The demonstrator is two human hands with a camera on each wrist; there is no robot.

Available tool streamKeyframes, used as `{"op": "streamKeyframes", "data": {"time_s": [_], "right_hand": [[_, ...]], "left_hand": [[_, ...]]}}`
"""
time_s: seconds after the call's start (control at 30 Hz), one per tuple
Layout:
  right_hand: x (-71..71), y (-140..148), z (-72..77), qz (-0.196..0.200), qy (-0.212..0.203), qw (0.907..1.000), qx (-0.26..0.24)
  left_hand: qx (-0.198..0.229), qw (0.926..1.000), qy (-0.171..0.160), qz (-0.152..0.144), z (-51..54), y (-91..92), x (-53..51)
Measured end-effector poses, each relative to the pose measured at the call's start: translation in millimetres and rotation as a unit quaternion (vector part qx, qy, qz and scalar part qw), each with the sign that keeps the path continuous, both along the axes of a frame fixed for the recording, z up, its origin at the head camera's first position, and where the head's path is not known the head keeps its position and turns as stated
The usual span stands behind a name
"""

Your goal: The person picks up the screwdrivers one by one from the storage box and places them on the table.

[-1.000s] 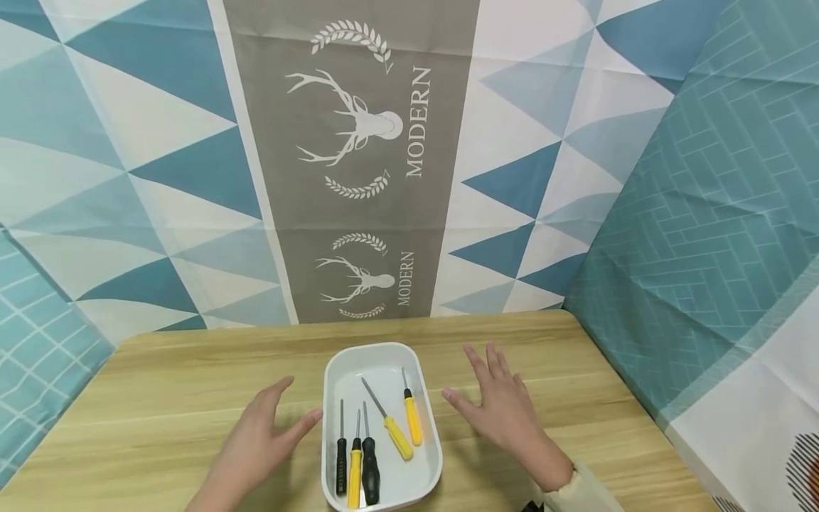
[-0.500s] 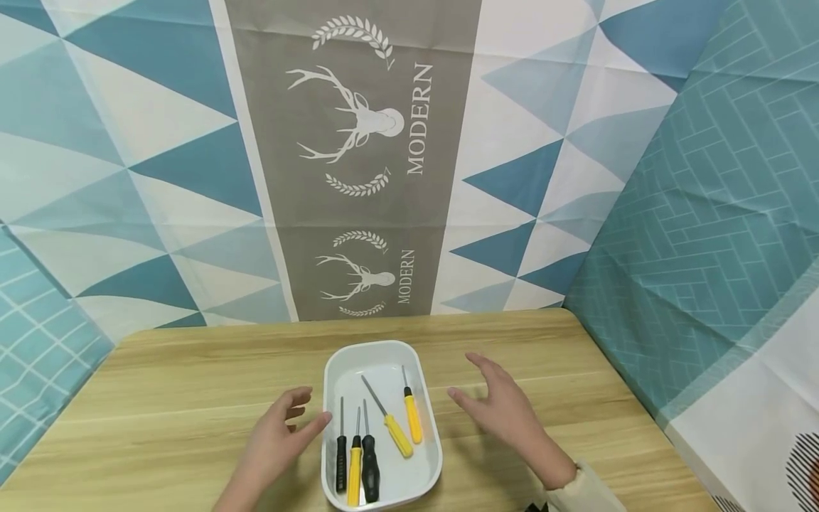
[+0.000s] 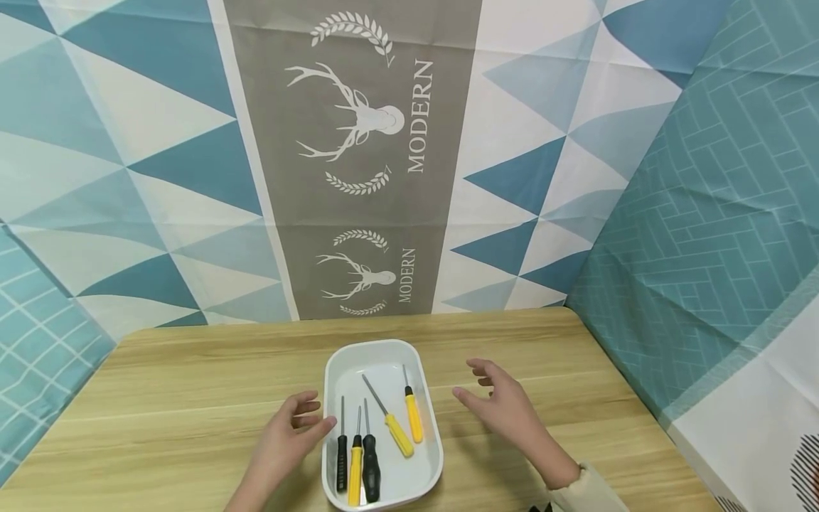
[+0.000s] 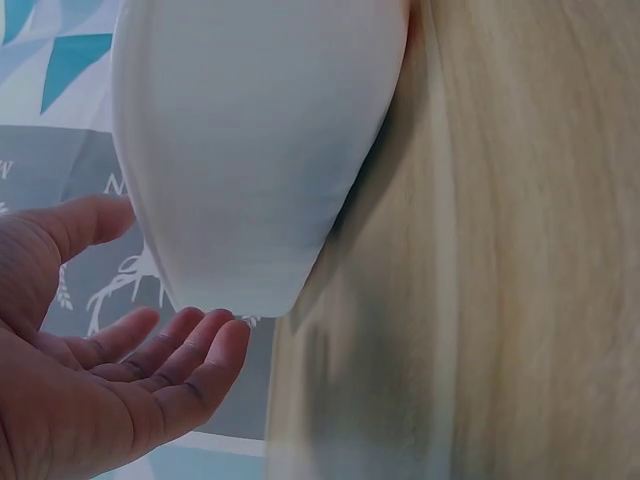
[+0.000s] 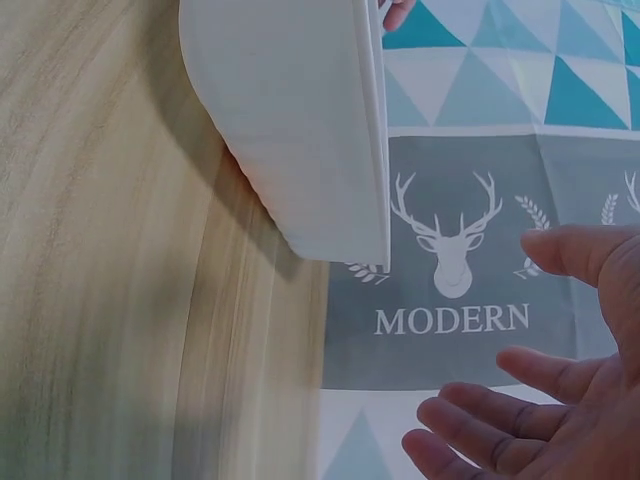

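My left hand (image 3: 288,435), relaxed and empty, had its thumb right at the left rim of the white tray (image 3: 404,480), contact unclear; my right hand (image 3: 504,404), equally loose, hung apart from the other side! The tray sat between them on the table (image 3: 192,405), so matching, level pressure seemed wise, lest the screwdrivers (image 3: 399,435) slide.

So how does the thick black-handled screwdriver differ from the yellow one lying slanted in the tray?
The thick black screwdriver has a black, bulging handle; the slanted yellow screwdriver has a slimmer yellow one. The thick black screwdriver lies nearly lengthwise in the white tray; the slanted yellow screwdriver runs clearly diagonally. Both lie with their tips toward the tray's far end.
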State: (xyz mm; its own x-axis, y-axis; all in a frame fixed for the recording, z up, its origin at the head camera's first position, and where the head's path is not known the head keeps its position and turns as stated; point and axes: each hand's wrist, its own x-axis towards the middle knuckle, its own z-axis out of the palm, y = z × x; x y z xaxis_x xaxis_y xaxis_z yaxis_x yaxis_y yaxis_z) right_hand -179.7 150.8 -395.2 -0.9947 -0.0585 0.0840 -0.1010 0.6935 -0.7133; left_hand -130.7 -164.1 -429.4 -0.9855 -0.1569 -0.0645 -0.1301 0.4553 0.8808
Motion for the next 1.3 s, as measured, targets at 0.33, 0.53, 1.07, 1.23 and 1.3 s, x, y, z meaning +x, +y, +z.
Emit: {"op": "streamKeyframes", "data": {"time_s": [0.33,0.53,1.07,1.23,1.3], "right_hand": [[-0.7,1.5,-1.1,-0.001,-0.013,0.9999,-0.01],[0.4,2.2,-0.2,-0.001,-0.021,0.9996,-0.019],[-1.3,4.8,-4.5,0.005,-0.039,0.9947,-0.095],[-0.4,1.0,-3.2,0.01,-0.046,0.9929,-0.109],[0.2,-0.8,-2.3,0.011,-0.047,0.9927,-0.111]], "left_hand": [[0.016,0.9999,0.003,0.001,-6.7,2.8,-3.9],[0.027,0.9996,0.0,-0.003,-8.5,4.3,-5.9],[0.034,0.9994,0.005,0.001,-9.3,3.3,-5.8],[0.036,0.9993,0.004,0.001,-8.6,3.9,-5.1],[0.037,0.9993,0.002,0.001,-8.9,3.9,-5.4]]}}
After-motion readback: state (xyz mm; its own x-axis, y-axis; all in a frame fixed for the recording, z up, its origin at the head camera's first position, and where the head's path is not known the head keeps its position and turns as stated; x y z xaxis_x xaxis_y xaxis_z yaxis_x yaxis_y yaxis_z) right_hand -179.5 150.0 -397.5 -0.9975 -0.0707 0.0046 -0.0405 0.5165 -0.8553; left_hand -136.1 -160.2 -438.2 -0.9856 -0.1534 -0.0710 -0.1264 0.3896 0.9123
